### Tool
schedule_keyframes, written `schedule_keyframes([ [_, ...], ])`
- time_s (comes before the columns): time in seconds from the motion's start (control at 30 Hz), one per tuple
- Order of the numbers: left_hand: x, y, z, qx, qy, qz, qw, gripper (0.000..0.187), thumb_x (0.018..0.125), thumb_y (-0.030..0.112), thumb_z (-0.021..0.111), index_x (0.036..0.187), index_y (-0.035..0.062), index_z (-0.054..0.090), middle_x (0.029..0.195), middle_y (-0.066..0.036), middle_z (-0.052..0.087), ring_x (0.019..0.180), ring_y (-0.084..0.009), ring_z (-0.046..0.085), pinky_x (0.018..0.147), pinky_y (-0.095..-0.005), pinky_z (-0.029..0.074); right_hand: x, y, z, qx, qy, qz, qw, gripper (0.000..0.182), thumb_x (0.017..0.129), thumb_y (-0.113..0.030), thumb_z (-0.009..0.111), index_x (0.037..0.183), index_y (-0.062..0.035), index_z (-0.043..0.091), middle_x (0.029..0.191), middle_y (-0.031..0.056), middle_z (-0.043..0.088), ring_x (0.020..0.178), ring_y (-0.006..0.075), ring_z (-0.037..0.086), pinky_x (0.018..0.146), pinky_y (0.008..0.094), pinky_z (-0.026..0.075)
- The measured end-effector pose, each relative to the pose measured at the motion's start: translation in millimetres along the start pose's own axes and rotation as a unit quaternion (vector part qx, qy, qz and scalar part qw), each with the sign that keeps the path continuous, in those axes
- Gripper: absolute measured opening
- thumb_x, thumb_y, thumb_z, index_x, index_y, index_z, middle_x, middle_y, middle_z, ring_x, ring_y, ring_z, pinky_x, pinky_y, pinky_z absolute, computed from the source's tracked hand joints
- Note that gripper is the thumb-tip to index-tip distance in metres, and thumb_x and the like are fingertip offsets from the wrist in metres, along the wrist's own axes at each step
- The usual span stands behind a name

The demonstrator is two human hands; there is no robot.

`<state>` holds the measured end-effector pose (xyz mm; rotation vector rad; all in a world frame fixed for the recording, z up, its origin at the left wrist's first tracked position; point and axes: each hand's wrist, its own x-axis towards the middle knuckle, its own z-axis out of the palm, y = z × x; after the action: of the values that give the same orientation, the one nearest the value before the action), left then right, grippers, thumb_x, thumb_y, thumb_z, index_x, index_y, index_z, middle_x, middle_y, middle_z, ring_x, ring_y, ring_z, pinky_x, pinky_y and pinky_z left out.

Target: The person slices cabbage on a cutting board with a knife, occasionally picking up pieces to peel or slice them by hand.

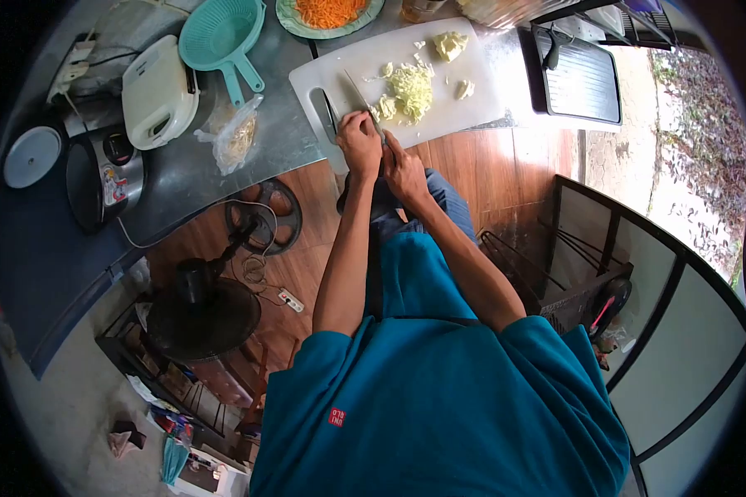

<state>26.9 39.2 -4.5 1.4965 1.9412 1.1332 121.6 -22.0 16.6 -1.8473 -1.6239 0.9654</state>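
My right hand (404, 171) is closed round the handle of a kitchen knife (361, 93), whose blade points up and left across the white cutting board (331, 74). Right beside the blade, my left hand (360, 147) has its fingers curled together at the board's near edge; what they hold, if anything, is hidden. To the right of the knife lies a pile of shredded cabbage (413, 89). A larger cabbage chunk (450, 46) sits near the board's far edge, and a smaller cabbage piece (466, 89) lies toward the right.
Beyond the board stands a plate of shredded carrot (330, 12). On the left are a teal colander (222, 35), a plastic bag (234, 137) and a white sandwich maker (159, 95). A ridged griddle pan (578, 79) lies at the right.
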Motion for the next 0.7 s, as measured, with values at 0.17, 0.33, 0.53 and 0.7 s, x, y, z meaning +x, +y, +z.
schedule_keyframes([
  [0.17, -1.9, 3.3, -1.6, 0.019, 0.006, 0.020, 1.000, 0.012, 0.083, 0.006, 0.064, 0.090, -0.0019, 0.071, 0.093, -0.015, 0.068, 0.087, -0.0340, 0.065, 0.081, -0.0409, 0.051, -8.7, 5.5, -6.4, 0.012, 0.008, 0.009, 1.000, 0.036, 0.096, -0.023, 0.051, 0.131, -0.0134, 0.052, 0.072, 0.0299, 0.061, 0.065, 0.0473, 0.061, 0.058, 0.0552, 0.048],
  [0.33, -8.0, 3.6, -3.4, 0.009, 0.007, 0.025, 1.000, 0.014, 0.087, 0.010, 0.064, 0.092, -0.0001, 0.072, 0.094, -0.014, 0.067, 0.089, -0.0327, 0.064, 0.082, -0.0410, 0.050, 5.0, 7.8, -9.4, -0.009, -0.016, 0.021, 1.000, 0.035, 0.097, -0.024, 0.051, 0.130, -0.0137, 0.053, 0.072, 0.0302, 0.061, 0.069, 0.0475, 0.062, 0.061, 0.0553, 0.048],
  [0.53, -4.5, 11.9, 3.9, -0.007, -0.005, -0.002, 1.000, 0.014, 0.087, 0.009, 0.063, 0.094, -0.0005, 0.072, 0.095, -0.014, 0.067, 0.090, -0.0331, 0.064, 0.083, -0.0415, 0.049, -3.5, 1.7, -30.6, 0.036, -0.011, 0.045, 0.998, 0.037, 0.099, -0.025, 0.048, 0.132, -0.0103, 0.053, 0.093, 0.0315, 0.062, 0.078, 0.0500, 0.061, 0.068, 0.0543, 0.048],
  [0.7, 1.2, 13.6, 9.2, 0.013, 0.001, 0.005, 1.000, 0.013, 0.083, 0.006, 0.063, 0.090, -0.0024, 0.070, 0.095, -0.015, 0.067, 0.090, -0.0351, 0.063, 0.082, -0.0414, 0.050, -9.3, -13.5, -35.7, 0.035, -0.014, 0.065, 0.997, 0.039, 0.099, -0.025, 0.047, 0.134, -0.0092, 0.052, 0.094, 0.0323, 0.062, 0.079, 0.0506, 0.061, 0.069, 0.0534, 0.048],
])
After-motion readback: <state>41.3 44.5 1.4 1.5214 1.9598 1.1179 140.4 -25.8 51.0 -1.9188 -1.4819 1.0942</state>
